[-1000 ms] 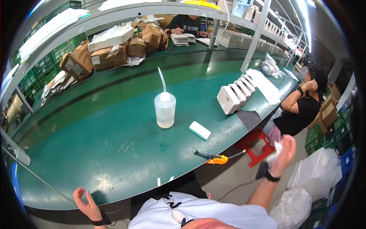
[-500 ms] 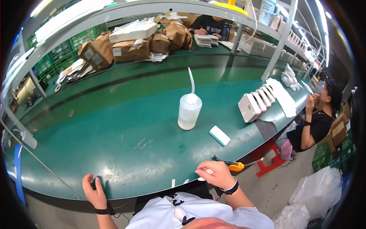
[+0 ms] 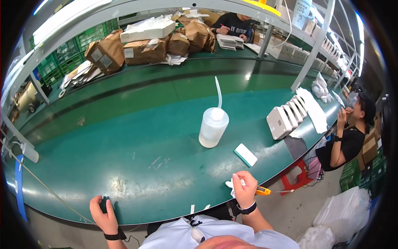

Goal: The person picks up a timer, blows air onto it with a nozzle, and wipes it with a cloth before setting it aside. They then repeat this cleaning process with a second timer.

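My right hand (image 3: 244,189) is closed on a crumpled white cloth (image 3: 230,185), part of which sticks out left of the fingers. Right beside that hand, partly hidden by it, an orange tool (image 3: 262,191) with a slim shaft juts past the table edge. My left hand (image 3: 104,216) rests at the near edge, thumb and fingers apart; a dark patch between them could be shadow or a thing. Beyond my right hand lies a white and green block (image 3: 246,155). A translucent squeeze bottle (image 3: 213,127) with a bent spout stands upright, farther off.
A row of white boxy devices (image 3: 279,123) stands on the green table (image 3: 137,137) at right, beside a white sheet (image 3: 313,110). Two white strips (image 3: 192,208) lie near the front edge. Brown paper parcels (image 3: 146,52) sit at the back. One co-worker (image 3: 347,133) sits at right, another (image 3: 232,27) at the back.
My right hand has moved away from me and slightly right with the white cloth, which now shows more. My left hand has hardly moved. The whole view has shifted a little.
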`<state>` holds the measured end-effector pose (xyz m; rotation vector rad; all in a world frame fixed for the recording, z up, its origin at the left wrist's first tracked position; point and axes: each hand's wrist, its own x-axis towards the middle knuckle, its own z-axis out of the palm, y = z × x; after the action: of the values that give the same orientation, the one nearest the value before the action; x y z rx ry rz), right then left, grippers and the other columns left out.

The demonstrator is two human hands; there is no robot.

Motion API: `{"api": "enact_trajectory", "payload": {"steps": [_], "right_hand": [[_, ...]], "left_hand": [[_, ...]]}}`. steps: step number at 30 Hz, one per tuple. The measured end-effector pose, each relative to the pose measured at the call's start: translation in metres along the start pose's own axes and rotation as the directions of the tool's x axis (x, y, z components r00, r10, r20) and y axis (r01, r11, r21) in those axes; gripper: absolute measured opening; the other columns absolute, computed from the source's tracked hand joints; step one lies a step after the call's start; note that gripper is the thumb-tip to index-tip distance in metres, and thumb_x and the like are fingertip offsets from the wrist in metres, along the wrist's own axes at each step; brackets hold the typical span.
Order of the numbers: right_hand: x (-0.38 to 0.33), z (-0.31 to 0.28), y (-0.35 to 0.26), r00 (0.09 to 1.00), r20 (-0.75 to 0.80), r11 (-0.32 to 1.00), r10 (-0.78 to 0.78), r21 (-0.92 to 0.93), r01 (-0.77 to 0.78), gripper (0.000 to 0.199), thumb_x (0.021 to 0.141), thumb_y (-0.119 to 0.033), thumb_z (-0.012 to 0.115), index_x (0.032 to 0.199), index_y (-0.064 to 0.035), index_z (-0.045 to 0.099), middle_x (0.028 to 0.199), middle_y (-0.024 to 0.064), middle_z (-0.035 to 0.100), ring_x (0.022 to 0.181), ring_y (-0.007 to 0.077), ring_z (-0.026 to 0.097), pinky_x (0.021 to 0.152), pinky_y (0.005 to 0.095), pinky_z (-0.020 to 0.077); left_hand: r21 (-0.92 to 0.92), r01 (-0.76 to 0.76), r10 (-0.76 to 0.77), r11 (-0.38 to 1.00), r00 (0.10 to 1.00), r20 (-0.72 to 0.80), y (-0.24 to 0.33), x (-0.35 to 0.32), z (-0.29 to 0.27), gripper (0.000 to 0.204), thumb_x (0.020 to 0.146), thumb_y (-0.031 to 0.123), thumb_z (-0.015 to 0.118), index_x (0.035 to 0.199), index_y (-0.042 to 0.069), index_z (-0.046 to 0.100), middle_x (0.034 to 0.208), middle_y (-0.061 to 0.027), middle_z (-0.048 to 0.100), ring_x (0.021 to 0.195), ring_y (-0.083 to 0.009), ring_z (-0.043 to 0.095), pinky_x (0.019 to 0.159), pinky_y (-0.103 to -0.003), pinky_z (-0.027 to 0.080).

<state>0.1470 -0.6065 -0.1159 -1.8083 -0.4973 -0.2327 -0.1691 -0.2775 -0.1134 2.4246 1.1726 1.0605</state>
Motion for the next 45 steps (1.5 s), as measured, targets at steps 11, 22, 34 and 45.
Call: {"api": "enact_trajectory", "payload": {"steps": [11,22,34,45], "right_hand": [[0.012,0.01,-0.01,0.981,0.141,0.97,-0.13,-0.188,0.155,0.008,0.086,-0.004,0.074,0.085,-0.0001,0.067,0.071,0.011,0.066,0.061,0.0224,0.065,0.058,0.0305,0.0482],[0.014,0.016,-0.019,0.961,0.211,0.921,-0.176,-0.309,0.237,0.009,0.082,-0.008,0.075,0.079,-0.0061,0.067,0.07,0.0091,0.067,0.061,0.0291,0.066,0.056,0.0351,0.0489],[0.02,0.01,-0.014,0.957,0.249,0.914,-0.148,-0.335,0.229,0.009,0.083,-0.007,0.074,0.079,-0.0049,0.066,0.07,0.0103,0.067,0.063,0.0307,0.066,0.057,0.0361,0.0488],[0.006,0.014,0.001,0.978,0.159,0.949,-0.133,-0.263,0.171,0.008,0.086,-0.004,0.07,0.083,-0.0008,0.063,0.074,0.0136,0.064,0.063,0.031,0.061,0.059,0.0371,0.0467]], "left_hand": [[-0.014,0.034,-0.034,0.999,0.999,-0.002,0.004,0.004,0.003,0.024,0.09,0.007,0.065,0.111,-0.001,0.057,0.105,-0.014,0.059,0.098,-0.0294,0.057,0.091,-0.038,0.046],[-0.014,0.034,-0.034,0.999,0.999,-0.006,0.003,0.002,0.0,0.021,0.089,0.005,0.064,0.108,-0.002,0.057,0.103,-0.0137,0.058,0.096,-0.0288,0.057,0.09,-0.037,0.046],[-0.028,0.028,-0.028,0.999,1.0,-0.01,0.007,0.002,0.004,0.016,0.087,0.002,0.064,0.102,-0.001,0.058,0.099,-0.0135,0.059,0.092,-0.0288,0.057,0.086,-0.037,0.047],[0.034,-0.022,0.022,0.999,1.0,-0.008,0.012,0.016,-0.001,0.025,0.077,0.012,0.076,0.096,0.003,0.063,0.098,-0.0152,0.064,0.091,-0.0361,0.06,0.084,-0.043,0.048]]}}
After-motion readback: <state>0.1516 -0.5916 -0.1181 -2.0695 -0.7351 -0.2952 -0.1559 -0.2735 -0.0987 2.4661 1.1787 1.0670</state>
